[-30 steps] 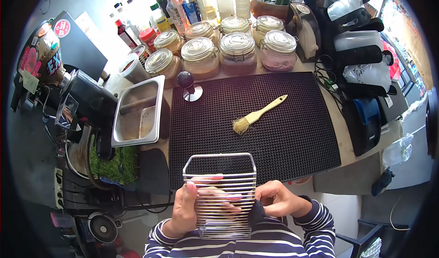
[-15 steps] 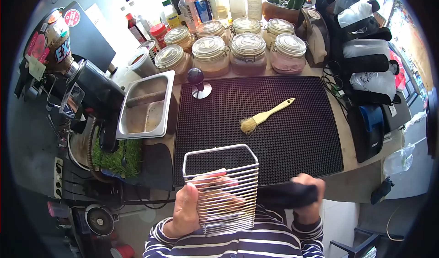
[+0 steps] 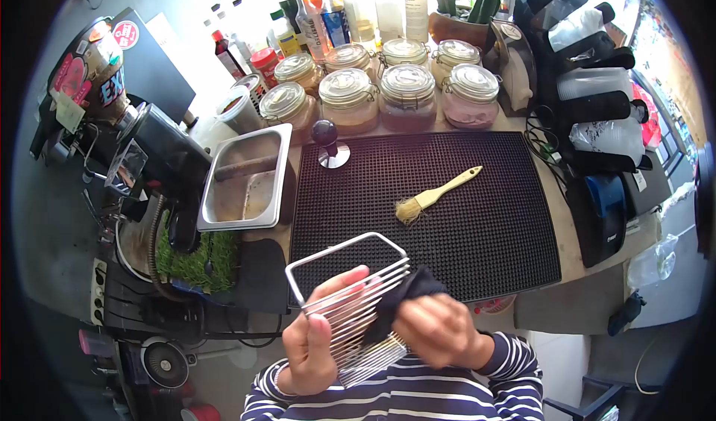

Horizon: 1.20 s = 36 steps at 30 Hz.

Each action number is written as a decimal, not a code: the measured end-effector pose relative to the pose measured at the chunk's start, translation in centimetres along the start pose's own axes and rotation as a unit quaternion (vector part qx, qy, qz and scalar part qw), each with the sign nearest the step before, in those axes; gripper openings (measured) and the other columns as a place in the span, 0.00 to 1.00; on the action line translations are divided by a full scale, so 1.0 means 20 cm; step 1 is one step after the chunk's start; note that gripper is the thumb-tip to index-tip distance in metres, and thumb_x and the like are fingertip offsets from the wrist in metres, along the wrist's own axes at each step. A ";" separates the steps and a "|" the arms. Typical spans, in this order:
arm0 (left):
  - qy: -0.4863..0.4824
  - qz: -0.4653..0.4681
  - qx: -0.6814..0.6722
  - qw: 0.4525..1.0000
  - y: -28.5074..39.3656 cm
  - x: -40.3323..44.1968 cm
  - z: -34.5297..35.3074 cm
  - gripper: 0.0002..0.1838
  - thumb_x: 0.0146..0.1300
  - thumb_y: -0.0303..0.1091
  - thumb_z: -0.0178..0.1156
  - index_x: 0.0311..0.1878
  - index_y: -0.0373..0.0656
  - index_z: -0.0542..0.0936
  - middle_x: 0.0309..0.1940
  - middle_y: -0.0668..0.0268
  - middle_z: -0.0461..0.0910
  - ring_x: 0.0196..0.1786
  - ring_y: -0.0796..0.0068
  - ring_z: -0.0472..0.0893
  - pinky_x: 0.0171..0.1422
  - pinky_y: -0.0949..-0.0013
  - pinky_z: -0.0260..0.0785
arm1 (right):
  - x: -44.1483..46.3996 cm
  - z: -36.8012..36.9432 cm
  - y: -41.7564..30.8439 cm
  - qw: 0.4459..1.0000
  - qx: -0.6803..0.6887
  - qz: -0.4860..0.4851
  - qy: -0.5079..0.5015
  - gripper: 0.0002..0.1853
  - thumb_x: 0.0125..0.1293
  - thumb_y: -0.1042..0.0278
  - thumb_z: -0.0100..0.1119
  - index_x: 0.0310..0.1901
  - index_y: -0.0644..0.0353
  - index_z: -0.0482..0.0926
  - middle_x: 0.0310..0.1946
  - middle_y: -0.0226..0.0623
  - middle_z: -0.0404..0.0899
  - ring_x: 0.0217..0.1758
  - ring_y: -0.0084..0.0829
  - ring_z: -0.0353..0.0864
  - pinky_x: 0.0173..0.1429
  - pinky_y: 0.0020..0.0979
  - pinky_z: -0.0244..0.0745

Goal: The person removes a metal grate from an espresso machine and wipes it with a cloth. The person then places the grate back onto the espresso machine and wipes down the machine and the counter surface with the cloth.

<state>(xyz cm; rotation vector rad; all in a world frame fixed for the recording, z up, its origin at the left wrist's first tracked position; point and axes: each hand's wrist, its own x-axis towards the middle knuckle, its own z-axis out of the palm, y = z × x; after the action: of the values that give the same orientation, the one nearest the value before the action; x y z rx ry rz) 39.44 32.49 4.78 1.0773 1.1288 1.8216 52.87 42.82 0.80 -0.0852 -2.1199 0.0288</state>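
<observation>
My left hand (image 3: 308, 352) is closed around the left side of a metal wire rack (image 3: 356, 309), whose many thin bars run across it. The rack tilts in front of my chest, its wide loop pointing toward the mat. A black cloth (image 3: 391, 302) is bunched in my right hand (image 3: 440, 328), which presses it against the rack's right side. Part of the bars lies hidden behind the cloth. Beyond the rack, a pastry brush (image 3: 440, 193) with a pale handle lies on a black rubber mat (image 3: 492, 234). A coffee tamper (image 3: 328, 145) stands near the mat's far left corner.
Left of the mat sits a steel knock box (image 3: 287, 182) with a bar across it. Several lidded glass jars (image 3: 406, 96) line the back, with bottles (image 3: 309, 26) behind. A coffee grinder (image 3: 160, 141) stands left; cup holders (image 3: 597, 100) are at the right.
My right hand has moved left and up, bringing the black cloth from beside the rack onto its bars. The rack has tilted. The camera view has shifted slightly.
</observation>
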 end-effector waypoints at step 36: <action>-0.004 0.234 0.142 0.962 -0.21 0.22 -0.02 0.34 0.70 0.48 0.35 0.53 0.15 0.65 0.54 0.38 0.68 0.61 0.45 0.67 0.65 0.54 0.60 | -0.01 0.26 0.05 0.990 0.110 0.015 0.091 0.15 0.52 0.69 0.58 0.44 0.56 0.77 0.46 0.32 0.71 0.48 0.30 0.71 0.48 0.29 0.72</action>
<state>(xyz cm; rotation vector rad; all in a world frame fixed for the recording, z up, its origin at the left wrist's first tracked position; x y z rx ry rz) 38.04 37.71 2.10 1.6296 1.2306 2.0434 48.57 43.82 -2.15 0.0113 -1.9204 0.2623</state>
